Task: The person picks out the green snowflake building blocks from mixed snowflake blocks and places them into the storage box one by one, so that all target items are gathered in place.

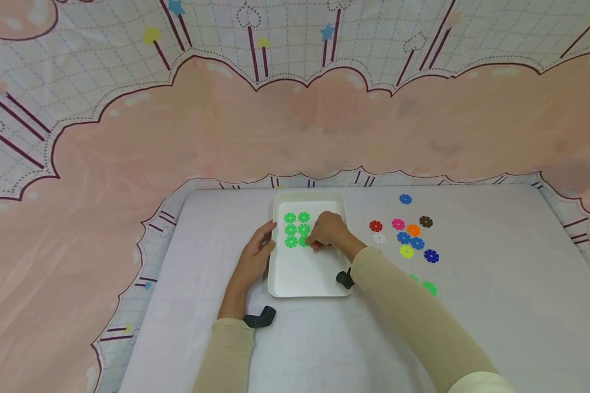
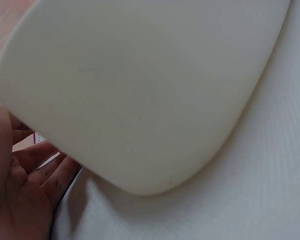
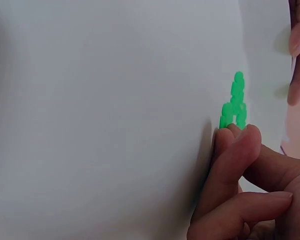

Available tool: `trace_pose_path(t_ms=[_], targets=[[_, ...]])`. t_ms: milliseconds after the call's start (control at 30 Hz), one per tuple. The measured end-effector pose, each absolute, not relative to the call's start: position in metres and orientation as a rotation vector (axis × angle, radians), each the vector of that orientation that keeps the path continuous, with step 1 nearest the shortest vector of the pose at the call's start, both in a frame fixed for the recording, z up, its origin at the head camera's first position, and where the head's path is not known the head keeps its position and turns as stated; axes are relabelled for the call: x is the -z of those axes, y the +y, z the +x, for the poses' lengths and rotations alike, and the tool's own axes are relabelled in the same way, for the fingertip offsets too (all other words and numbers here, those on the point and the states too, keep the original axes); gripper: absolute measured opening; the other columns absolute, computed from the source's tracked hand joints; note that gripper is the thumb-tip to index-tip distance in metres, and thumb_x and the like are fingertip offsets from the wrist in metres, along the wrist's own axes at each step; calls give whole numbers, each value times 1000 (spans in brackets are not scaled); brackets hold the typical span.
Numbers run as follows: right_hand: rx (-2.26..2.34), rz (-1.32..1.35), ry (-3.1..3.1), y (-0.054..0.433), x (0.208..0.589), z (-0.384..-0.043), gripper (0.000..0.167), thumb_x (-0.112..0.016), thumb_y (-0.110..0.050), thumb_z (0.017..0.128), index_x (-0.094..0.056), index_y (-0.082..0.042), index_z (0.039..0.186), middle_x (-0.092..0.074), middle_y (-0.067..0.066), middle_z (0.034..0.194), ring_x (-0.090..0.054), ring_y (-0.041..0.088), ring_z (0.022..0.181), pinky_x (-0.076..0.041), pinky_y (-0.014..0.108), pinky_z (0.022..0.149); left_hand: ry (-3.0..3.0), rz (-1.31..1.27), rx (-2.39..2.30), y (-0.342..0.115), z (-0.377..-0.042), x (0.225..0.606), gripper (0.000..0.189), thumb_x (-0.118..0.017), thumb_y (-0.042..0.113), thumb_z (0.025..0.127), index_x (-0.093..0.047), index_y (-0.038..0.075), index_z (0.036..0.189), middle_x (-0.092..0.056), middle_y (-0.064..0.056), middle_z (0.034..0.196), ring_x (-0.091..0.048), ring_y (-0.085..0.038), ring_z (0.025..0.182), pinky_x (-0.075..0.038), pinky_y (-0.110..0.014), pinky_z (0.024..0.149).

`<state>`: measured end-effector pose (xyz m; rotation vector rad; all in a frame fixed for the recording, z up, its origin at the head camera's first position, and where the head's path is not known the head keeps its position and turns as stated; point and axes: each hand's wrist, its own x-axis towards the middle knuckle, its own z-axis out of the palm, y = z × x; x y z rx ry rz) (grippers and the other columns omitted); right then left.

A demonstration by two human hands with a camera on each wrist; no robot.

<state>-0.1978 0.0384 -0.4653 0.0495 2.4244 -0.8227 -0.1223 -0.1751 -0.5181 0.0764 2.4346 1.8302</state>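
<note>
A white tray [image 1: 310, 278] holds several green snowflake discs [image 1: 290, 229] set flat in two columns on its left side. My right hand [image 1: 328, 229] reaches over the tray, thumb and fingers pinching the nearest green disc [image 1: 302, 240] of the right-hand column; its fingers hide part of that disc. In the right wrist view the curled fingers [image 3: 235, 150] come right up to the end of the green row. My left hand [image 1: 254, 254] rests against the tray's left edge, its fingers fairly straight and touching the rim, as the left wrist view shows from below.
Loose discs lie right of the tray: red [image 1: 376, 226], pink [image 1: 397, 224], brown [image 1: 425, 221], orange [image 1: 413, 230], yellow [image 1: 406, 251], white [image 1: 379, 238] and several blue [image 1: 417, 243]. Green discs [image 1: 429, 288] lie beside the right sleeve. A patterned cloth hangs behind the white table [image 1: 201, 229].
</note>
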Motion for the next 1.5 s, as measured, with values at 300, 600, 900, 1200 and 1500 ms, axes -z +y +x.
trace_pose_path(t_ms=[300, 600, 900, 1200, 1500], targets=[[836, 29, 2412, 42, 465, -199, 24, -82, -22, 86, -74, -9, 67, -67, 0, 57, -52, 11, 52, -39, 24, 48, 2438, 67, -1826, -174, -123, 518, 46, -50, 16, 106, -49, 20, 152, -36, 10, 164, -40, -23, 150, -36, -50, 121], [971, -11, 2370, 46, 451, -192, 20, -84, -21, 85, -73, -8, 75, -70, 1, 63, -58, 12, 56, -37, 23, 48, 2438, 59, -1818, -173, -124, 518, 47, -49, 14, 106, -48, 19, 152, -35, 10, 164, -40, -22, 150, -36, -49, 121], [1034, -116, 2357, 57, 427, -183, 17, -82, -20, 88, -71, -6, 84, -72, 4, 72, -73, 22, 72, -42, 22, 53, 2433, 57, -1826, -173, -124, 518, 47, -50, 14, 106, -48, 19, 152, -36, 10, 164, -41, -22, 149, -38, -50, 120], [1017, -57, 2327, 82, 419, -180, 18, -80, -22, 89, -70, -8, 91, -71, 7, 82, -72, 27, 78, -47, 24, 60, 2426, 65, -1825, -174, -124, 519, 47, -49, 14, 106, -48, 19, 152, -35, 9, 164, -42, -24, 148, -40, -51, 118], [1009, -176, 2326, 113, 417, -179, 15, -75, -23, 93, -70, -9, 96, -74, 10, 89, -69, 27, 78, -56, 38, 79, 2415, 66, -1826, -175, -123, 518, 47, -49, 14, 106, -47, 19, 153, -35, 9, 164, -41, -24, 149, -40, -51, 118]])
